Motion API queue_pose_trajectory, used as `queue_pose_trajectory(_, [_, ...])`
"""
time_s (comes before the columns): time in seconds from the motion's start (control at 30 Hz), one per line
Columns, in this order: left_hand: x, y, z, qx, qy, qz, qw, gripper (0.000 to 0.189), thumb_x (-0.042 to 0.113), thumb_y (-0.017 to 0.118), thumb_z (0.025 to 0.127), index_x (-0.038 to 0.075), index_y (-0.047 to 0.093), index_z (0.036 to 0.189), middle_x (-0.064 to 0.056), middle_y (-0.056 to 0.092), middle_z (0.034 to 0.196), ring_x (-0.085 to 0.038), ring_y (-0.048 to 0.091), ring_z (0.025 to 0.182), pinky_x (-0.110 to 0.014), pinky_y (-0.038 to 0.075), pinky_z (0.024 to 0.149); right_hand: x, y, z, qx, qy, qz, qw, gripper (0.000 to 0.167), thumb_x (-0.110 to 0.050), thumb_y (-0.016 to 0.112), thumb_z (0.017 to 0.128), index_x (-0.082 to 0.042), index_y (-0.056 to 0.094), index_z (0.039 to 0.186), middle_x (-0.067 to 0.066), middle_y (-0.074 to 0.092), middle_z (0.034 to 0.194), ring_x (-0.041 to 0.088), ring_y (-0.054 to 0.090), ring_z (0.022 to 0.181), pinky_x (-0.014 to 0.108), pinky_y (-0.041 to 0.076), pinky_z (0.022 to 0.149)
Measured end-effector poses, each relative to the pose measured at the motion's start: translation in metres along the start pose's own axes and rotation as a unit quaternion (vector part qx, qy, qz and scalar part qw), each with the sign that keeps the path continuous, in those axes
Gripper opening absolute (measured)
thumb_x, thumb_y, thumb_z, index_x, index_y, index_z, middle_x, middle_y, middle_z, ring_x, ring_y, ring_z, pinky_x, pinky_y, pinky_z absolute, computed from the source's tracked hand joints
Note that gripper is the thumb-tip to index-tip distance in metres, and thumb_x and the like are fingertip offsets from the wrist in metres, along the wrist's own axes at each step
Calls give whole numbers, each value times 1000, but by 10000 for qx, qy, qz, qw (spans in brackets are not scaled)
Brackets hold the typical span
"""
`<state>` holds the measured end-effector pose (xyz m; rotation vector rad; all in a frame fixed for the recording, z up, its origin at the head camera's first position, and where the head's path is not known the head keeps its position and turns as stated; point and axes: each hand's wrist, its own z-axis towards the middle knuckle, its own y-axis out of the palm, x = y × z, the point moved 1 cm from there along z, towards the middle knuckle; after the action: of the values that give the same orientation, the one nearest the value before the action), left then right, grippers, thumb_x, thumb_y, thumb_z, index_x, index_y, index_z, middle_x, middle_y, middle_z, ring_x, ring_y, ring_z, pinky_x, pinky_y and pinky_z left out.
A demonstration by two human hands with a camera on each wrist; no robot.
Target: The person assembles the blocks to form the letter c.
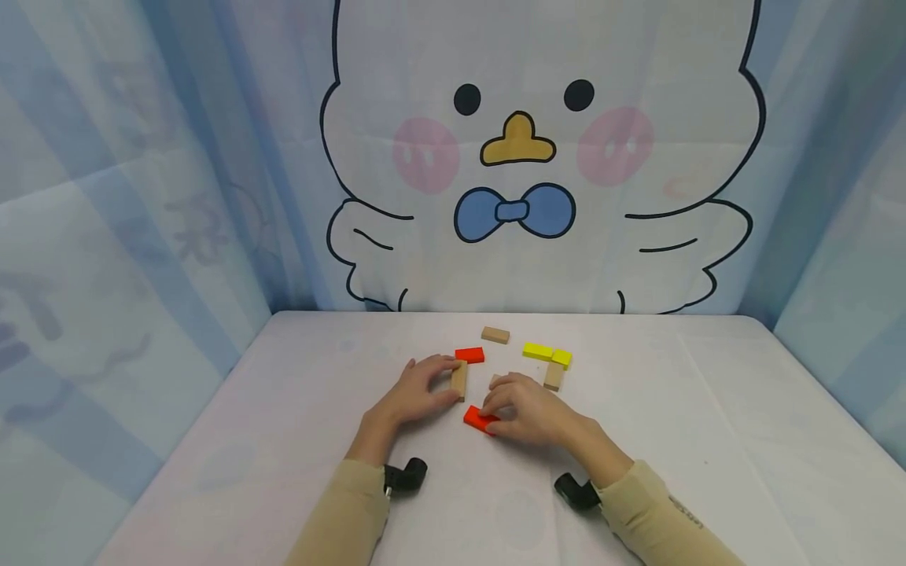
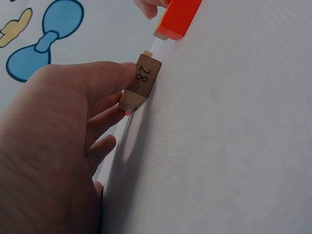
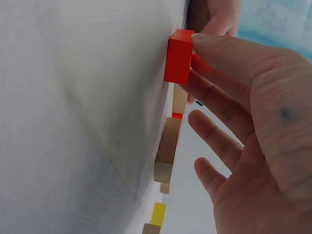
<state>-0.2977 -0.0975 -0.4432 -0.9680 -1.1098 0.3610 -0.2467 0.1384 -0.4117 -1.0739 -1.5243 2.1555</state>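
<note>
My left hand [image 1: 421, 387] pinches a plain wooden block [image 1: 459, 381] lengthwise between thumb and fingertips. In the left wrist view that wooden block [image 2: 145, 77] shows the number 28 on its end. My right hand [image 1: 529, 409] pinches a red block [image 1: 476, 418] that lies slantwise on the table nearer to me. The right wrist view has the thumb on the upper edge of this red block [image 3: 179, 57], with the ring and little fingers spread away. A second red block [image 1: 470, 355] lies just beyond the left fingertips. Another wooden block [image 1: 494, 379] is mostly hidden behind my right hand.
Two yellow blocks [image 1: 538, 350] lie end to end at the right, and a wooden block [image 1: 554, 376] touches them on the near side. Farther back is one more wooden block [image 1: 495, 335]. A patterned curtain [image 1: 524, 267] hangs behind the white-covered table [image 1: 708, 440].
</note>
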Motion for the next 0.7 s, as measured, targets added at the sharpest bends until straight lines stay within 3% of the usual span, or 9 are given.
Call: queue_pose_trajectory(0.7, [1, 2, 6, -5, -73, 29, 10000, 54, 37, 66, 95, 15, 57, 144, -6, 50, 150, -25, 37, 144, -59, 7, 120, 3, 3, 9, 243, -98, -174, 9995, 17, -17, 79, 89, -12, 80, 105, -7, 73, 101, 27, 57, 115, 49, 44, 103])
